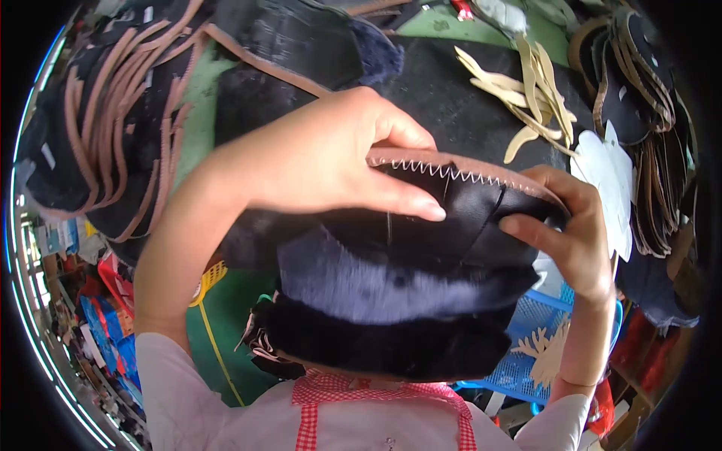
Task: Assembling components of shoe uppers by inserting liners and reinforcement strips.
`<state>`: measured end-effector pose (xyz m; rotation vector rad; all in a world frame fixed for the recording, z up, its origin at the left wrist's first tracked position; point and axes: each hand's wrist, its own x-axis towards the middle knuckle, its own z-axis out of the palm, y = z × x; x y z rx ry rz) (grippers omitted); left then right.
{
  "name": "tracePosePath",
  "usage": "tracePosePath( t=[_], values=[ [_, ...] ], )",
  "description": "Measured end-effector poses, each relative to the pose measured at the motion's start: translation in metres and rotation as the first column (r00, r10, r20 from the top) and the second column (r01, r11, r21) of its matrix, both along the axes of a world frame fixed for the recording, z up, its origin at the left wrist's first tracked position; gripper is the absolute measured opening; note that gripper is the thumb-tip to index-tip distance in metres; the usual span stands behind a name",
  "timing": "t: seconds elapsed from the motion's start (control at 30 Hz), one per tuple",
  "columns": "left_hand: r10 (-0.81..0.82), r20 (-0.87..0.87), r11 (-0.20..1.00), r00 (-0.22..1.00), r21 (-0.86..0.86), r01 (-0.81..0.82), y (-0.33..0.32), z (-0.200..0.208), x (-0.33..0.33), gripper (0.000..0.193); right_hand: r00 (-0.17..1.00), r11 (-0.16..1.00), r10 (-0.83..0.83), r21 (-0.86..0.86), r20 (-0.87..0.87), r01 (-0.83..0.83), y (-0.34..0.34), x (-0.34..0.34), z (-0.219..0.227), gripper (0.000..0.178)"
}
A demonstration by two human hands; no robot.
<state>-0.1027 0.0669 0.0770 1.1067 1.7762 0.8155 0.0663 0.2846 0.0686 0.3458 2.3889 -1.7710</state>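
Observation:
Both hands hold a black leather boot upper (444, 233) in front of me. A brown band (489, 171) with white zigzag stitching runs along its top edge. My left hand (338, 154) pinches the band's left part, thumb on the near face and fingers behind. At the right end my right hand (568, 225) is closed on the edge, its thumb on the black leather. Fuzzy grey-blue lining (391, 286) shows below the leather, with a black part (391, 338) hanging under it. The fingers behind the band are partly hidden.
Stacked black pieces with brown edges (113, 128) lie at the left, more (628, 68) at the far right. Cream strips (530, 94) and a black piece with blue fuzz (301, 45) rest on the dark work mat (444, 75). A blue basket (526, 323) stands below my right forearm.

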Motion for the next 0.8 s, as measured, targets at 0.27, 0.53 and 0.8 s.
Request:
tracePosePath(
  t=[0.27,0.53,0.8],
  values=[
    [0.120,-0.474,0.888,0.872,0.445,0.120,-0.026,0.029,0.003,0.022,0.665,0.726,0.416,0.667,-0.621,0.168,-0.003,-0.013,0.025,0.030],
    [0.016,-0.711,0.950,0.703,0.229,0.211,-0.067,-0.073,0.101,0.019,0.801,0.743,0.562,0.552,-0.207,-0.379,-0.030,0.030,-0.036,0.031],
    [0.038,-0.793,0.978,0.607,0.155,0.141,-0.046,-0.082,0.119,0.014,0.862,0.687,0.297,0.719,-0.410,0.105,-0.021,-0.053,-0.056,0.034]
  ],
)
